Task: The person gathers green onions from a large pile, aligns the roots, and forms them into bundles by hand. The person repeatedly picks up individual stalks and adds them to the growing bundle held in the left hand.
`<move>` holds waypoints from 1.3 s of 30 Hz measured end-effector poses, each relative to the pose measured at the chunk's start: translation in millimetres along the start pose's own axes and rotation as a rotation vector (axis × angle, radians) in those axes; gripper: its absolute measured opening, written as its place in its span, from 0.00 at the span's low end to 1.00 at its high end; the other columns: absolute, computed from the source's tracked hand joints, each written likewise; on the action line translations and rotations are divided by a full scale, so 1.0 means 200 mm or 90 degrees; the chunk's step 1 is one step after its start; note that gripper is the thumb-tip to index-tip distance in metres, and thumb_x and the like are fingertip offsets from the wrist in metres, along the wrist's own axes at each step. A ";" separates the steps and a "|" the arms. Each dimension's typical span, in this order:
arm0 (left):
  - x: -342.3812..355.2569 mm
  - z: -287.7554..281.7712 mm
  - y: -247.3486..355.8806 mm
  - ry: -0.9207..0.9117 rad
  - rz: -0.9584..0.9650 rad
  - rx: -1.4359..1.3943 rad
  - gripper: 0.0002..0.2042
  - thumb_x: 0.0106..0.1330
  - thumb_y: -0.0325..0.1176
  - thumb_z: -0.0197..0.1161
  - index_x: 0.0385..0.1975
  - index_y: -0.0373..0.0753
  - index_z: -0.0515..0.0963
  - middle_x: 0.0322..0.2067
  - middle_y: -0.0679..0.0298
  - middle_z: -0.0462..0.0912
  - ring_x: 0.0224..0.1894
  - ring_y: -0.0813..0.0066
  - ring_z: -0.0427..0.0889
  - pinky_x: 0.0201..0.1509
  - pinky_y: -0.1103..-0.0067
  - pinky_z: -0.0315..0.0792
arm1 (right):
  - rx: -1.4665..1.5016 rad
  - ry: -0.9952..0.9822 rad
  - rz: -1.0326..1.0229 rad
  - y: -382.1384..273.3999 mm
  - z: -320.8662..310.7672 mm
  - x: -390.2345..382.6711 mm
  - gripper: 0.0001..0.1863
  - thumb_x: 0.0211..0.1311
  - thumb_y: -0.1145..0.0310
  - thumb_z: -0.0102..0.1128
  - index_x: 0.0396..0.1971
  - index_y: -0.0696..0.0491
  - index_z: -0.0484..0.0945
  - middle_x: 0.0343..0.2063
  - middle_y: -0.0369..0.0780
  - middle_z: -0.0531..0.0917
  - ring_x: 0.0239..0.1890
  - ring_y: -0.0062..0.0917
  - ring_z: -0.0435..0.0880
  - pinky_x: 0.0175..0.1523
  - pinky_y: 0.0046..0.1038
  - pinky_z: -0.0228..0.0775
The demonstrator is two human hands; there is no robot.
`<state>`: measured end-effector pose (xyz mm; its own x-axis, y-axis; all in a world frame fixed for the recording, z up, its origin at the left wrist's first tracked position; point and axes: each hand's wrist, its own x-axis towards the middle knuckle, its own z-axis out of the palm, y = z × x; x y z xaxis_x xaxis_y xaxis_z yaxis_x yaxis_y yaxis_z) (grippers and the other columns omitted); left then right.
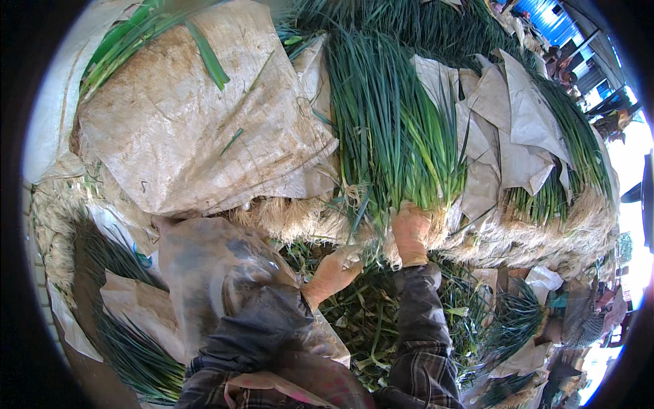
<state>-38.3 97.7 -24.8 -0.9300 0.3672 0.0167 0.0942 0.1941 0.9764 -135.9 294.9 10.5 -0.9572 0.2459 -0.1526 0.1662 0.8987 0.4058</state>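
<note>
A large heap of green onions point(392, 123) lies ahead of me, dark leaves pointing away and pale roots toward me. My right hand point(412, 235) is closed around stems at the near edge of this heap, just above the roots; its fingertips are partly hidden among them. Lower and to the left, my left hand point(334, 274) has its fingers curled together beside the roots. Thin wilted leaves point(361, 218) hang close to those fingers, and I cannot make out what is between them.
A dirty pale woven sheet point(204, 116) covers the stack on the left. Folded sheets point(504, 116) separate the onion bundles on the right. Loose leaf trimmings point(368, 320) cover the ground below my hands. More green onions point(136, 341) lie at the lower left.
</note>
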 end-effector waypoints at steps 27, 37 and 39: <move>-0.18 -0.07 -0.03 0.039 -0.319 -0.747 0.17 0.73 0.44 0.53 0.39 0.36 0.79 0.25 0.72 0.76 0.21 0.86 0.68 0.24 0.84 0.64 | 1.199 0.045 0.209 0.03 -0.03 -0.74 0.14 0.69 0.63 0.52 0.48 0.52 0.80 0.41 0.37 0.82 0.29 0.13 0.71 0.32 0.16 0.69; -0.18 -0.13 -0.04 0.064 -0.277 -0.789 0.14 0.75 0.39 0.50 0.47 0.37 0.77 0.36 0.70 0.81 0.32 0.82 0.79 0.34 0.82 0.75 | 1.289 -0.196 0.012 -0.44 -0.15 -0.50 0.12 0.69 0.64 0.54 0.37 0.55 0.82 0.17 0.28 0.71 0.19 0.15 0.67 0.25 0.18 0.60; -0.17 -0.12 -0.02 0.089 -0.320 -0.774 0.14 0.75 0.39 0.50 0.45 0.37 0.78 0.32 0.70 0.80 0.29 0.83 0.77 0.33 0.83 0.74 | 1.232 -0.130 -0.001 -0.41 -0.10 -0.61 0.11 0.68 0.63 0.56 0.36 0.54 0.82 0.17 0.29 0.75 0.19 0.12 0.69 0.23 0.15 0.60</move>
<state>-16.0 62.1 -24.7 -0.8050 0.3850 -0.4513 -0.5780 -0.6806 0.4502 -37.1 183.3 13.5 -0.9438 0.1477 -0.2957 0.2969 -0.0145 -0.9548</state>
